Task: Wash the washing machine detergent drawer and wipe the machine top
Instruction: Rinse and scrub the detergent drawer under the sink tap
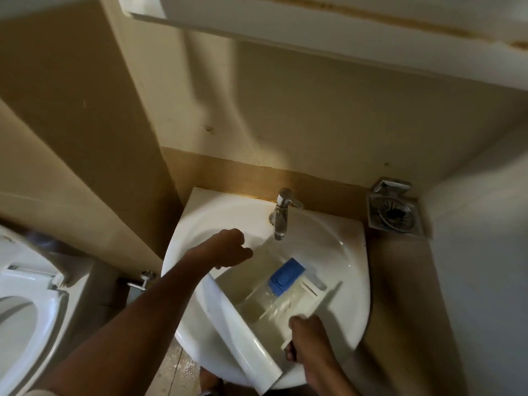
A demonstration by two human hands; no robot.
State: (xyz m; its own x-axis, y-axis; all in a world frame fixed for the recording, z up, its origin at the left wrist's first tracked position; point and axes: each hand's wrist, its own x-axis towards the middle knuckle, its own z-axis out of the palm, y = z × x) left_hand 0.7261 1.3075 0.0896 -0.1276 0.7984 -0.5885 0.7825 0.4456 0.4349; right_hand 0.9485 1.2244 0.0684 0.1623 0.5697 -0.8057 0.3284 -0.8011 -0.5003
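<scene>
The white detergent drawer [248,332] lies slanted across the round white sink [351,270], its front panel toward me and a blue insert [287,274] in its far compartment. Water runs from the chrome tap [281,215] into the drawer and pools in its compartments. My right hand [307,335] grips the drawer's near right side wall. My left hand [228,248] hovers over the drawer's far left corner with fingers curled; it seems to touch the drawer's edge, but I cannot tell if it holds it. The washing machine is out of view.
A toilet [25,304] with its seat down stands at the left. A chrome soap holder [393,211] is fixed in the corner right of the sink. A white cabinet [343,27] hangs overhead. Beige walls close in on both sides.
</scene>
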